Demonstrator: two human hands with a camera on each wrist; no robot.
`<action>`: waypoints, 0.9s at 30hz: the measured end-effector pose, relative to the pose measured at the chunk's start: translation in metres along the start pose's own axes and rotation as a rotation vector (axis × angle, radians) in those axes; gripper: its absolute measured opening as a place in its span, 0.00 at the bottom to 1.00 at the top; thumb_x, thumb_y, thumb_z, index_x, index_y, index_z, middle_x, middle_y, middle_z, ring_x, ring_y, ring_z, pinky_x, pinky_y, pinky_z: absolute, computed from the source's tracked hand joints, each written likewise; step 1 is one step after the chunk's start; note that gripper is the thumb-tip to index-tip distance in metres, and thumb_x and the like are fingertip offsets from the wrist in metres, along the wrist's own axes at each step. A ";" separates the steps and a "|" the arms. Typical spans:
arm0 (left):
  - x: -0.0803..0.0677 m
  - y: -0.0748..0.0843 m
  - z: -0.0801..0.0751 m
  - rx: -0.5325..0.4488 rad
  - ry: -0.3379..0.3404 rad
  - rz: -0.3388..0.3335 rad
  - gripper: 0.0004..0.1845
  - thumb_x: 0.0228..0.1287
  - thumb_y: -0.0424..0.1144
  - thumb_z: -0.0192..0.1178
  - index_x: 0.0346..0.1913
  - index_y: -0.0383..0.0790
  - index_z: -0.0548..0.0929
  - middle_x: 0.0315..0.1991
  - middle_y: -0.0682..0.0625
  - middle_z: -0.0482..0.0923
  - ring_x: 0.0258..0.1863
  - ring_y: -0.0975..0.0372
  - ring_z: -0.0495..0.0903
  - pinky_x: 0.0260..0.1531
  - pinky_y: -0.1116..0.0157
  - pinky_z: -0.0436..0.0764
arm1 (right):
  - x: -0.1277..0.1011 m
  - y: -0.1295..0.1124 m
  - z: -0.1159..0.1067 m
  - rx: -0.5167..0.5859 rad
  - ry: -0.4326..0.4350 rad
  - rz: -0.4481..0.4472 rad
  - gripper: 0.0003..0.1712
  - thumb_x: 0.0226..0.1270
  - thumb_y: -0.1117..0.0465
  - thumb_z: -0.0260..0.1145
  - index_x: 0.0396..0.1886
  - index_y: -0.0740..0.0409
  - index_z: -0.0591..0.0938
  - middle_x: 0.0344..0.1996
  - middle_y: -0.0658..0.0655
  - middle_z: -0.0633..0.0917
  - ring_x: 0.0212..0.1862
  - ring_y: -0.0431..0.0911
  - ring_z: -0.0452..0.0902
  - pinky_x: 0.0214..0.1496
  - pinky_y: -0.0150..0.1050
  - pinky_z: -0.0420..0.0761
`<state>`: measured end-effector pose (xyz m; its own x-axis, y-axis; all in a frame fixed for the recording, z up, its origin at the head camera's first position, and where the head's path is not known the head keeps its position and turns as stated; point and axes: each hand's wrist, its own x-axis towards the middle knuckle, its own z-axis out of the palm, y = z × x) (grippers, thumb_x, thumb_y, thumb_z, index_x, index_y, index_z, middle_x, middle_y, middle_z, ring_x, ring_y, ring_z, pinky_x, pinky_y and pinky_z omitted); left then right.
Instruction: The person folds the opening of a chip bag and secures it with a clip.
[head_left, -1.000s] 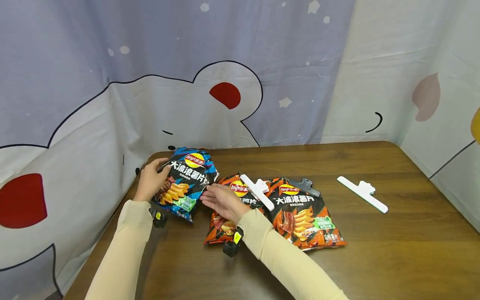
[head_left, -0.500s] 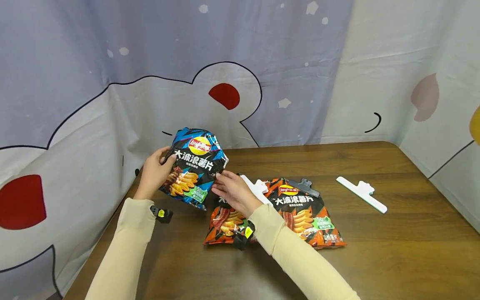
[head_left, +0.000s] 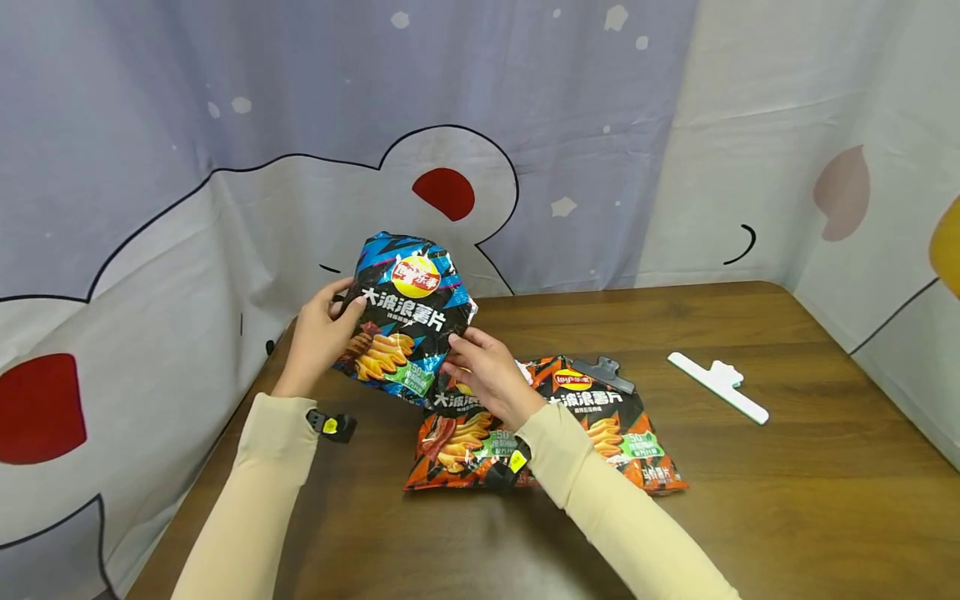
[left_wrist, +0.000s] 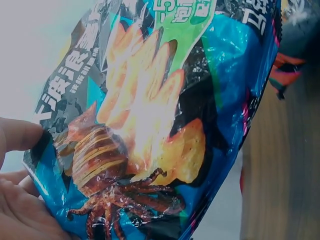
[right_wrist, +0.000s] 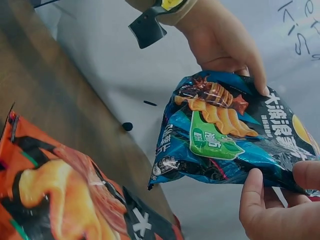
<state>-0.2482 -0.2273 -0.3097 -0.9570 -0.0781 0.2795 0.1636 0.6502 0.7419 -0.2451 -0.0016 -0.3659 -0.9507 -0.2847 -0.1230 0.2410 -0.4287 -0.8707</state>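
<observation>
Grip: we pinch the blue chip bag (head_left: 405, 321) at both side edges, left hand (head_left: 318, 337) and right hand (head_left: 487, 375), holding it upright, clear of the orange bags (head_left: 592, 421) on the tabletop (head_left: 787, 492).

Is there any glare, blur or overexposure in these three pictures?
Head view: sharp, evenly lit, soft shadows on the table. Left wrist view: strong glare washes out the middle of the blue chip bag, and the background is overexposed. Right wrist view: the orange bag close to the lens is blurred.
</observation>
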 end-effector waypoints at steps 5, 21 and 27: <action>-0.002 0.010 0.002 -0.047 -0.032 -0.018 0.31 0.71 0.53 0.51 0.72 0.45 0.63 0.54 0.35 0.79 0.29 0.59 0.77 0.23 0.66 0.73 | -0.005 -0.009 -0.008 -0.039 -0.002 -0.021 0.07 0.73 0.63 0.56 0.45 0.60 0.76 0.35 0.52 0.76 0.35 0.42 0.76 0.45 0.36 0.79; -0.012 0.029 0.021 -0.248 -0.156 -0.120 0.35 0.71 0.53 0.52 0.73 0.42 0.55 0.62 0.35 0.72 0.53 0.45 0.78 0.49 0.51 0.78 | -0.021 -0.028 -0.036 -0.193 0.045 -0.096 0.30 0.74 0.60 0.55 0.71 0.66 0.61 0.42 0.53 0.75 0.34 0.39 0.76 0.46 0.35 0.79; -0.018 0.034 0.028 -0.357 -0.206 -0.158 0.36 0.71 0.51 0.52 0.74 0.44 0.50 0.63 0.35 0.68 0.52 0.47 0.78 0.44 0.57 0.81 | -0.029 -0.036 -0.046 -0.256 0.020 -0.136 0.18 0.74 0.57 0.55 0.55 0.65 0.73 0.35 0.49 0.77 0.34 0.40 0.76 0.42 0.35 0.78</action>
<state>-0.2322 -0.1824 -0.3062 -0.9988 0.0198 0.0453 0.0493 0.3375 0.9400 -0.2350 0.0615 -0.3523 -0.9751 -0.2217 -0.0044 0.0568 -0.2302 -0.9715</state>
